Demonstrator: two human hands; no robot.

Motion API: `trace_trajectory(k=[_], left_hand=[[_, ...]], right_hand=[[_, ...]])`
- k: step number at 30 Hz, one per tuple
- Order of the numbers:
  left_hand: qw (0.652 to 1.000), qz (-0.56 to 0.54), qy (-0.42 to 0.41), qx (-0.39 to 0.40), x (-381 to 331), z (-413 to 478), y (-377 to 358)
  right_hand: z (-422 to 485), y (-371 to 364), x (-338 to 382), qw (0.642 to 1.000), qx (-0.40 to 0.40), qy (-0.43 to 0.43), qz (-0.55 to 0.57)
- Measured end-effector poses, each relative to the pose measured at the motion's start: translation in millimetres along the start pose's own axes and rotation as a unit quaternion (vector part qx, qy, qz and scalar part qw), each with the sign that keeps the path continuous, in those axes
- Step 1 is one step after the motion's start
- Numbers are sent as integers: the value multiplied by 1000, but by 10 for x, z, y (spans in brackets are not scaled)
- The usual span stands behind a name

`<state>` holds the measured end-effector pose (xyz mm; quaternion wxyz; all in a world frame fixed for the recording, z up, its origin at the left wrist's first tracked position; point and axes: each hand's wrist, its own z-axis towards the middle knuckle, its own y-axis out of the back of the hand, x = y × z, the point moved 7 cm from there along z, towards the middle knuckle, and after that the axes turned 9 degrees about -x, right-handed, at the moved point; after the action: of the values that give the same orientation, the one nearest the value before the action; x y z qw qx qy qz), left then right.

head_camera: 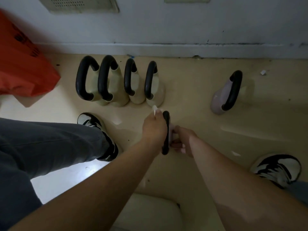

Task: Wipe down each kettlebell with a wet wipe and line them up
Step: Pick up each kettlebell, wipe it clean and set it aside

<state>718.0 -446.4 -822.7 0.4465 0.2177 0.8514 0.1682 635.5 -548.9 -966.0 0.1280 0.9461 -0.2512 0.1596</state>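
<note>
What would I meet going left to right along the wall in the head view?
Orange bag → first cream kettlebell → second cream kettlebell → third cream kettlebell → fourth cream kettlebell → lilac kettlebell, standing apart → small white scrap.

An orange bag [25, 64] slumps at the left on the beige floor [191, 90], close to the pale wall [166, 27]. A white baseboard [200, 50] runs along the wall's foot, and a perforated vent panel [80, 5] sits higher up. A small white scrap [263, 72] lies on the floor at right. A left sneaker [98, 129] and a right sneaker [276, 169], both black and white, stand well apart. A grey trouser leg [50, 144] comes down to the left one.
</note>
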Motion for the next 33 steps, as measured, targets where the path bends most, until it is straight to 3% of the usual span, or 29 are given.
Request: trace_trajectory(k=[1, 2, 3, 4, 5, 6, 7, 10, 11, 14, 16, 18, 22, 25, 26, 27, 29, 30, 31, 33], left_hand=[[991, 63, -119, 13, -175, 26, -15], [956, 164, -243, 28, -311, 13, -67], [880, 296, -368, 48, -331, 4, -180], [774, 417, -470, 72, -253, -56, -318], [686, 497, -523, 94, -62, -84, -422], [635, 534, -548, 111, 126, -123, -457], [610, 544, -564, 120, 318, -164, -460], [575, 526, -614, 124, 795, -431, -340], [543, 530, -636, 139, 948, -521, -308], [382, 584, -694, 177, 1231, -557, -186], [337, 566, -732, 175, 1142, -494, -148], [376, 528, -742, 171, 902, -436, -166], [470, 536, -696, 88, 509, -333, -260], [577, 516, -628, 76, 776, -429, -295], [621, 523, -569, 128, 1013, -460, -279], [619, 544, -526, 210, 1295, -546, -271], [519, 633, -462, 342, 1754, -725, -186], [528, 654, -406, 359, 1846, -689, -123], [590, 651, -344, 332, 1809, -580, -69], [780, 540, -208, 237, 1541, -325, -26]], right_hand=[[-1, 11, -25, 1000, 2, -3, 15], [9, 27, -58, 1000, 1, -5, 27], [11, 29, -78, 999, 2, -3, 33], [5, 32, -92, 999, 7, 6, 33], [-11, 46, -88, 999, 10, 19, 28], [-8, 70, -83, 999, 9, 29, 25], [-22, 95, -81, 999, 10, 31, 23], [-46, 83, -75, 999, 24, 22, 9], [-49, 79, -76, 1000, 18, 21, 3], [-39, 46, -83, 1000, 5, 22, -22], [-52, 28, -65, 999, 0, 25, -40], [-66, 50, -43, 998, -17, 29, -57], [-126, 66, 2, 999, -17, 29, -21], [-79, 75, -10, 1000, -25, 15, -3], [-90, 71, -17, 1000, -26, 15, -7], [-65, 57, -25, 999, -28, 20, -15], [-37, 38, -41, 998, -36, 31, -42], [-38, 34, -44, 997, -37, 35, -53], [-24, 20, -48, 997, -34, 40, -61], [-45, -5, -65, 996, -19, 45, -71]])
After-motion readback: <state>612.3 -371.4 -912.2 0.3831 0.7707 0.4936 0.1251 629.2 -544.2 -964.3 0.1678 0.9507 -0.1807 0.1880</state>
